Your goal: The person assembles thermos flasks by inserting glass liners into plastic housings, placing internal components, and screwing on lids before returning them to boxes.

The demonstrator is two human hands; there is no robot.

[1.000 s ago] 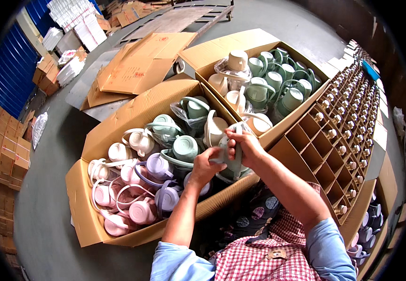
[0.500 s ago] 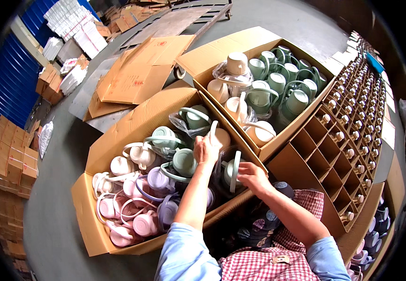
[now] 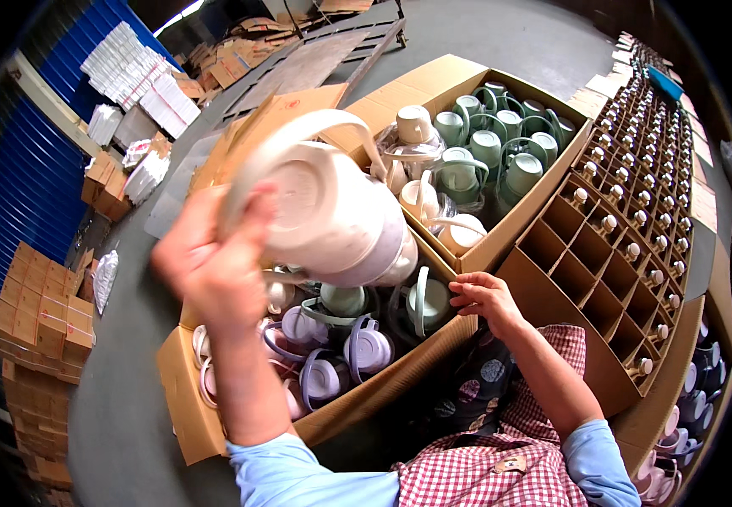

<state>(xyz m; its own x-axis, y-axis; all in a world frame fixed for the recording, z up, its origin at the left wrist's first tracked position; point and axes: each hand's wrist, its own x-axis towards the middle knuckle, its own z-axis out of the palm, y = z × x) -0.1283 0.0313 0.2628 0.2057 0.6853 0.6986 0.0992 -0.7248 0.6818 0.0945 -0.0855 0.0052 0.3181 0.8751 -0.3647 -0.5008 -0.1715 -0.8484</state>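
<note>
My left hand (image 3: 222, 253) is closed around the loop handle of a cream jug-like container (image 3: 336, 207), lifted close to the camera with its round base facing up and towards me. Beneath it stands a cardboard box (image 3: 357, 414) packed with similar containers, among them a lilac one (image 3: 369, 350) and green ones. At that box's right rim, my right hand (image 3: 488, 302) has its fingers stretched out and holds nothing. Beside those fingertips a pale green container (image 3: 430, 304) with an upright handle sits in the box. The lifted container hides part of the box.
A second open box (image 3: 501, 245) behind holds green and cream containers. To the right are divided cartons (image 3: 590, 291) with several bottle-like necks showing. Flattened cardboard (image 3: 286, 106) lies behind; stacked cartons (image 3: 45, 304) stand at left. Another box of containers is at lower right.
My left hand has raised the cream container out of the near box and swung it left and towards the camera. My right hand has shifted slightly right, away from the pale green container.
</note>
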